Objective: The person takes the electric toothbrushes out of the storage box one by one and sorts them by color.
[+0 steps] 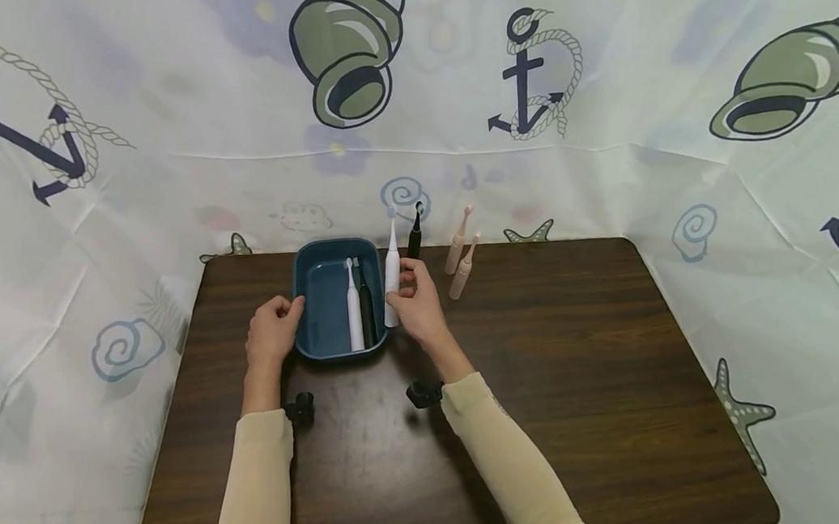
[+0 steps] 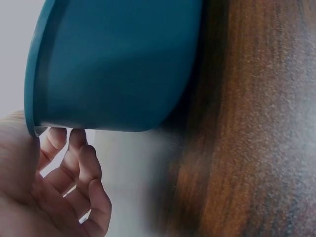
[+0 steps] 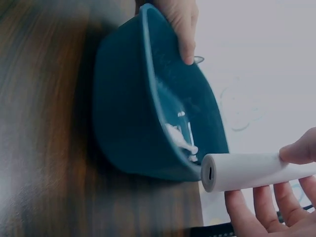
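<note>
My left hand grips the left rim of a blue plastic basin, thumb over the edge and the other fingers outside it, as the left wrist view shows. A white electric toothbrush and a black electric toothbrush lie side by side in the basin. My right hand holds another white electric toothbrush between thumb and fingers at the basin's right rim. Its brush head points away from me, and its flat base shows in the right wrist view.
Beyond my right hand is another black electric toothbrush, its lower part hidden. Two pink electric toothbrushes, one farther back and one nearer, are to the right. The dark wooden table meets a patterned cloth behind it.
</note>
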Demonstrator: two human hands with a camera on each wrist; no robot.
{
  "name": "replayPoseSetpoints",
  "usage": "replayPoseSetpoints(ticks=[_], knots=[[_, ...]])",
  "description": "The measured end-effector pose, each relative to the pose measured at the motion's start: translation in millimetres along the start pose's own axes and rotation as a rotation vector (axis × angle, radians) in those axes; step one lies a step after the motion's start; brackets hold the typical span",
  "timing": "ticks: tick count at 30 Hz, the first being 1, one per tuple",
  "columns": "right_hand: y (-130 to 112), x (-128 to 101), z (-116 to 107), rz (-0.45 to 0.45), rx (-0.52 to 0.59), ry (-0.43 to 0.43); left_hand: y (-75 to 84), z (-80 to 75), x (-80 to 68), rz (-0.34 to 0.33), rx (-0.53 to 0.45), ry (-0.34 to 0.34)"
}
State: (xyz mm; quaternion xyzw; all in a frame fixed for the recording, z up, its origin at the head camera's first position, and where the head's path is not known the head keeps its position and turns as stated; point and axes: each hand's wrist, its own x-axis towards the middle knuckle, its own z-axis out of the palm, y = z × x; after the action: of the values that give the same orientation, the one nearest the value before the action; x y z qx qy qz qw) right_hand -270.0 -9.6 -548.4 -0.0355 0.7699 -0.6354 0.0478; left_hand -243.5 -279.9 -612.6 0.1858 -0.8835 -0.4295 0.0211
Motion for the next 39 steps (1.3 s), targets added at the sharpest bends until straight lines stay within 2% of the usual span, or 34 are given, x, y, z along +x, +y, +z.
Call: replayPoseSetpoints(ticks=[8,17,25,39], knots=[[14,-5,-12,-0.059,0.009,0.043,0.7,-0.2,0.7,0.029,-0.015,0.003],[28,-9,-25,-0.121,0.046,0.068,-0.2,2.9,1.7,0.027,-0.018,0.007],[43,-14,-40,-0.135,0.025,0.078,-3.3,4.0,3.6,0.018,-0.015,0.003],[67,-23,-71,-0.16,0.003,0.159,-4.4,5.9,3.5,0.013,0.004,0.019]])
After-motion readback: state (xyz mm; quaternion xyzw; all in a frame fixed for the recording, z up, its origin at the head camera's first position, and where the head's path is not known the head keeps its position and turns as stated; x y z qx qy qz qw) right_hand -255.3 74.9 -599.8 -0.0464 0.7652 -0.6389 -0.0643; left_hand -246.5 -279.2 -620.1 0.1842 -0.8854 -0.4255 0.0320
